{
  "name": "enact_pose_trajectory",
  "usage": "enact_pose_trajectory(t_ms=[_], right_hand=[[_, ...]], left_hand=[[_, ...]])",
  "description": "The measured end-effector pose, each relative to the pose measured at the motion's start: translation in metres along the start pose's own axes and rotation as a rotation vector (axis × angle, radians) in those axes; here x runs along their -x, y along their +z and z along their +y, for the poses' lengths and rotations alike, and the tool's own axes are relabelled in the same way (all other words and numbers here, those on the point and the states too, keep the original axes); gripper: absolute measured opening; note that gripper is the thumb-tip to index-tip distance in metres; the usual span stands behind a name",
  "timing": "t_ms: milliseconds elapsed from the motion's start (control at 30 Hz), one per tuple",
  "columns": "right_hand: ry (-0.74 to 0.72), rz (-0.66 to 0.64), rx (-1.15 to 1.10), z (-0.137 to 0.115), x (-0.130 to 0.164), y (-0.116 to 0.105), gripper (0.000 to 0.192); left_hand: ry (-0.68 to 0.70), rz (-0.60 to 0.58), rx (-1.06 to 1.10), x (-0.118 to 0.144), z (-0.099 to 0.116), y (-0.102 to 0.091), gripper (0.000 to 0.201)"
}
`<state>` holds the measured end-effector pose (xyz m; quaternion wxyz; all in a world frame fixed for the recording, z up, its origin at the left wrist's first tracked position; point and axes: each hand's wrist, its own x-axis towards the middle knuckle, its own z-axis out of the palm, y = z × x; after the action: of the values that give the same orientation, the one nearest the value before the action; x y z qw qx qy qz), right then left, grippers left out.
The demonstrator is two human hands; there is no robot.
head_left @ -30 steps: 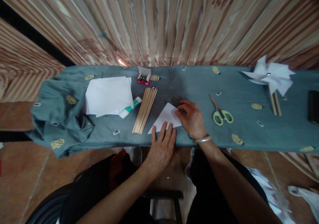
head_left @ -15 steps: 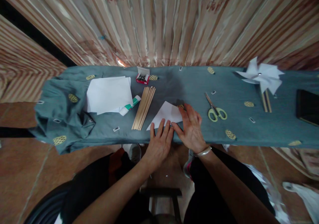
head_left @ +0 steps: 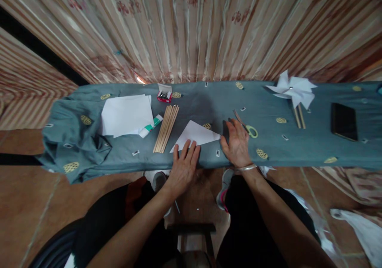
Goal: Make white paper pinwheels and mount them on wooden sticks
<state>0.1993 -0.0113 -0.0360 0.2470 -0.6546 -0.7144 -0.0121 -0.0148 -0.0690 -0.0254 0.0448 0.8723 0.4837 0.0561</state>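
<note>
My left hand [head_left: 182,165] pins the folded white paper triangle [head_left: 195,134] flat at the blue-clothed table's [head_left: 298,148] near edge, uncut, while my open right hand [head_left: 238,142] reaches the green-handled scissors [head_left: 247,126].

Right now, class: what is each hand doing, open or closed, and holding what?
Left hand: open, flat on the folded paper.
Right hand: open, holding nothing, fingers at the scissors.

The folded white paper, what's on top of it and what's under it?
The left hand lies flat on the near edge of the folded white paper. The blue-grey patterned cloth lies under it; anything else beneath is hidden.
</note>
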Motion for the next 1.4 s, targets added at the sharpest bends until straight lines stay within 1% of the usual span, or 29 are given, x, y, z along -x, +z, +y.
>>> enact_pose_trajectory(t_ms=[133, 267, 400, 533, 700, 833, 933, 1000, 1067, 1167, 1300, 1400], right_hand=[[0.012, -0.014, -0.03, 0.001, -0.002, 0.001, 0.051], [0.007, -0.035, -0.057, 0.001, -0.002, 0.002, 0.05], [-0.005, -0.036, -0.064, 0.0, -0.003, 0.001, 0.048], [-0.006, -0.054, -0.053, 0.002, -0.003, 0.001, 0.048], [-0.011, -0.018, -0.08, 0.009, -0.005, 0.002, 0.047], [0.001, -0.018, -0.076, 0.011, -0.006, 0.003, 0.046], [0.015, -0.012, -0.074, 0.008, -0.006, 0.0, 0.045], [0.0, 0.014, -0.081, 0.003, -0.006, -0.005, 0.044], [-0.046, 0.025, -0.098, -0.003, -0.005, -0.009, 0.043], [-0.117, -0.026, -0.115, -0.011, -0.003, -0.011, 0.041], [-0.099, -0.106, -0.108, -0.016, -0.004, -0.004, 0.039], [-0.117, -0.149, -0.127, -0.016, -0.007, 0.001, 0.037]], left_hand=[[-0.057, 0.018, 0.028, -0.004, 0.002, -0.001, 0.065], [-0.065, 0.041, 0.058, -0.004, 0.0, -0.002, 0.065], [-0.071, 0.053, 0.057, 0.009, -0.011, -0.003, 0.063], [-0.097, 0.11, 0.053, 0.031, -0.021, -0.004, 0.065], [-0.161, 0.116, 0.072, 0.05, -0.022, -0.006, 0.067], [-0.18, 0.112, 0.069, 0.057, -0.02, -0.006, 0.069], [-0.194, 0.127, 0.075, 0.057, -0.018, -0.003, 0.07], [-0.2, 0.146, 0.082, 0.057, -0.017, 0.0, 0.071], [-0.202, 0.167, 0.089, 0.057, -0.016, 0.004, 0.073], [-0.199, 0.186, 0.099, 0.059, -0.015, 0.009, 0.075], [-0.205, 0.182, 0.097, 0.061, -0.013, 0.013, 0.076], [-0.226, 0.167, 0.092, 0.062, -0.012, 0.013, 0.078]])
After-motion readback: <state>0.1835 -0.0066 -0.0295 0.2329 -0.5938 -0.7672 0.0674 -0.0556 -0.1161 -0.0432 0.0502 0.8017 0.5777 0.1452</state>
